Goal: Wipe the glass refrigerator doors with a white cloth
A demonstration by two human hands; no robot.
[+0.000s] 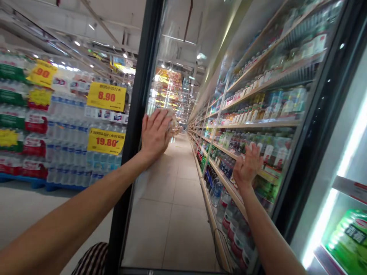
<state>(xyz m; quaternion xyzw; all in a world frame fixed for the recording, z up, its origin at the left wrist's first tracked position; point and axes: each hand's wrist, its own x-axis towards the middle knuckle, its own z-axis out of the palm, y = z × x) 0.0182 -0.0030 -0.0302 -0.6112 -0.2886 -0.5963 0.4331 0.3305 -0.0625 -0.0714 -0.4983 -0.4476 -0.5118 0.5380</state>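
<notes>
A tall glass cooler door (pixel 172 179) in a black frame stands swung open before me. My left hand (pixel 156 133) lies against the glass near the frame, fingers together and stretched upward. A pale, crumpled cloth (pixel 172 121) shows at its far side, pressed to the glass; the blur and reflections partly hide its outline. My right hand (pixel 248 164) is raised at the door's right part, its fingers apart and loosely bent. Nothing clear shows in it. Whether its fingertips touch the glass, I cannot tell.
Shelves of bottles (pixel 258 110) show in the glass on the right. An open lit cooler with a green bottle pack (pixel 349 236) is at far right. Stacked water packs (pixel 69 141) with yellow price signs (pixel 106 96) stand left. A striped garment (pixel 91 259) shows below.
</notes>
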